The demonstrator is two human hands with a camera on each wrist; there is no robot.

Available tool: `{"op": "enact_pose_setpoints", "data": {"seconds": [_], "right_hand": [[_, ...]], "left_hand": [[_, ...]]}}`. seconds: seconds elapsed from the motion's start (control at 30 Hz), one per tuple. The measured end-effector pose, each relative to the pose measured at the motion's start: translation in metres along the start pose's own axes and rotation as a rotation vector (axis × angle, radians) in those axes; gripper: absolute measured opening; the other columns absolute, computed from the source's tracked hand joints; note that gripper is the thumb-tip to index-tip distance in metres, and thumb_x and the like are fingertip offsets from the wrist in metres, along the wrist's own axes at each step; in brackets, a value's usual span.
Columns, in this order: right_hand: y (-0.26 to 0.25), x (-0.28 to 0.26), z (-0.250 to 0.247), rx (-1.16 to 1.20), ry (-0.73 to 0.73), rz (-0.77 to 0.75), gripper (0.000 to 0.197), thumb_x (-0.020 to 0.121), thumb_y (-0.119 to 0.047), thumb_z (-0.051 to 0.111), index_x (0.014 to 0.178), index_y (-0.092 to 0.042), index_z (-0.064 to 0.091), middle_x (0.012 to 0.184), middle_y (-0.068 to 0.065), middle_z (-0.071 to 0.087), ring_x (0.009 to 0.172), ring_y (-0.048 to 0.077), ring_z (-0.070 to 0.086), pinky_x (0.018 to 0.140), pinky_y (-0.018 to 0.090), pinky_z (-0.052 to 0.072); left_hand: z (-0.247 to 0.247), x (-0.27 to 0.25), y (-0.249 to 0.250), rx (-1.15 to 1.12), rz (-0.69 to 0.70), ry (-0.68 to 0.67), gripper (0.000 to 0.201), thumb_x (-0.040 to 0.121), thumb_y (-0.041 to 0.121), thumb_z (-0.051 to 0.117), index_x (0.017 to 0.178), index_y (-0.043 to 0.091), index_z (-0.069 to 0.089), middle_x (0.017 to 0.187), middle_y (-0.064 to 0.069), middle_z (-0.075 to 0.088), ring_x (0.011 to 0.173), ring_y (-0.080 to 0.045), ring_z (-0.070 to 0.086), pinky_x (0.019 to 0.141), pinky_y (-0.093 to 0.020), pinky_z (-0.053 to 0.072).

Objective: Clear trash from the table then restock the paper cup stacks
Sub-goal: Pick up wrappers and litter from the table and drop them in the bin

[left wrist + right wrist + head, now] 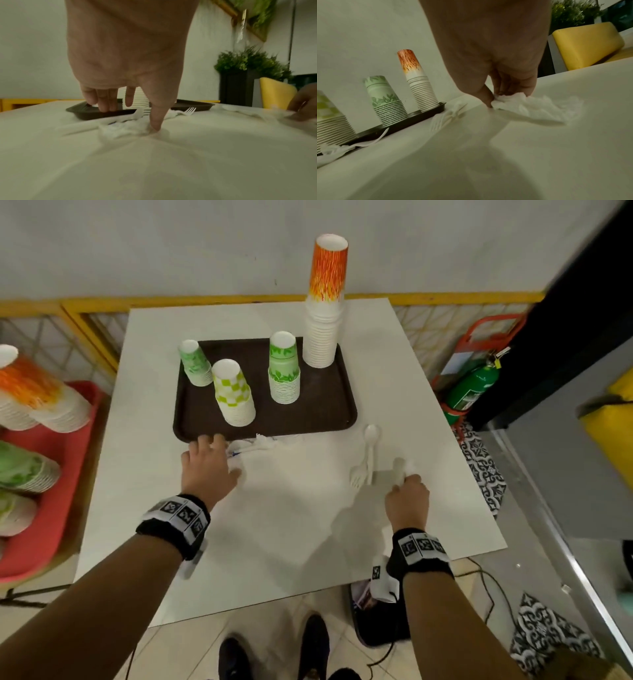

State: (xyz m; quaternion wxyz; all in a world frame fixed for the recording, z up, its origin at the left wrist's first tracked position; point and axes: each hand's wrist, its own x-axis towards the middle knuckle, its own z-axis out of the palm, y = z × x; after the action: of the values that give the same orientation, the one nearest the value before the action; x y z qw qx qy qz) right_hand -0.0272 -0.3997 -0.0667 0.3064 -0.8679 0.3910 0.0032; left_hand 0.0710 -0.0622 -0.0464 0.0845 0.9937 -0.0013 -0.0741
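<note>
On the white table (291,525) a dark brown tray (318,419) holds upside-down paper cup stacks: a tall orange stack (325,302), two green stacks (283,368) and a yellow-checked one (234,393). My left hand (205,460) hovers with straight fingers over a crumpled white tissue (120,129) and plastic cutlery by the tray's near edge; the thumb touches the table. My right hand (406,498) pinches another crumpled tissue (530,106) lying on the table. A white plastic spoon (371,446) and fork (358,475) lie just left of it.
A red bin (41,474) at the left holds spare cup stacks (30,395). A green fire extinguisher (474,385) stands at the right, a yellow chair (587,44) beyond. A black bag (376,621) and cables lie on the floor by my feet.
</note>
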Motion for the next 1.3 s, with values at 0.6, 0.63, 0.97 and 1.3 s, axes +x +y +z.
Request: {"op": "enact_pose_setpoints", "data": {"seconds": [0.6, 0.63, 0.97, 1.3], "right_hand": [[-0.083, 0.012, 0.049, -0.172, -0.073, -0.103, 0.036, 0.097, -0.015, 0.055, 0.126, 0.004, 0.047, 0.128, 0.023, 0.054, 0.118, 0.039, 0.055, 0.097, 0.041, 0.045], [-0.082, 0.010, 0.050, -0.187, -0.074, -0.117, 0.032, 0.096, -0.012, 0.054, 0.123, 0.005, 0.049, 0.126, 0.023, 0.057, 0.117, 0.038, 0.056, 0.096, 0.040, 0.046], [-0.071, -0.013, 0.049, -0.449, -0.136, -0.276, 0.028, 0.097, -0.010, 0.046, 0.121, 0.003, 0.051, 0.121, 0.015, 0.055, 0.114, 0.029, 0.050, 0.096, 0.033, 0.045], [-0.064, -0.023, 0.040, -0.082, -0.214, -0.154, 0.025, 0.095, 0.007, 0.043, 0.117, 0.011, 0.052, 0.118, 0.025, 0.056, 0.113, 0.036, 0.053, 0.077, 0.022, 0.032]], "left_hand": [[0.013, -0.046, -0.021, -0.246, 0.064, -0.043, 0.030, 0.095, -0.001, 0.053, 0.125, -0.002, 0.056, 0.112, -0.020, 0.057, 0.092, -0.045, 0.060, 0.070, -0.050, 0.053], [0.009, -0.045, -0.017, -0.294, 0.055, -0.023, 0.029, 0.094, -0.003, 0.052, 0.123, 0.000, 0.054, 0.113, -0.020, 0.056, 0.092, -0.045, 0.060, 0.071, -0.048, 0.051], [0.041, -0.043, -0.001, -0.044, 0.122, -0.072, 0.053, 0.080, 0.040, 0.072, 0.112, -0.002, 0.065, 0.105, -0.022, 0.064, 0.081, -0.041, 0.062, 0.064, -0.046, 0.056], [0.035, -0.028, 0.031, 0.017, 0.201, -0.051, 0.049, 0.075, 0.023, 0.083, 0.113, -0.001, 0.064, 0.102, -0.020, 0.062, 0.088, -0.040, 0.062, 0.072, -0.047, 0.056]]}}
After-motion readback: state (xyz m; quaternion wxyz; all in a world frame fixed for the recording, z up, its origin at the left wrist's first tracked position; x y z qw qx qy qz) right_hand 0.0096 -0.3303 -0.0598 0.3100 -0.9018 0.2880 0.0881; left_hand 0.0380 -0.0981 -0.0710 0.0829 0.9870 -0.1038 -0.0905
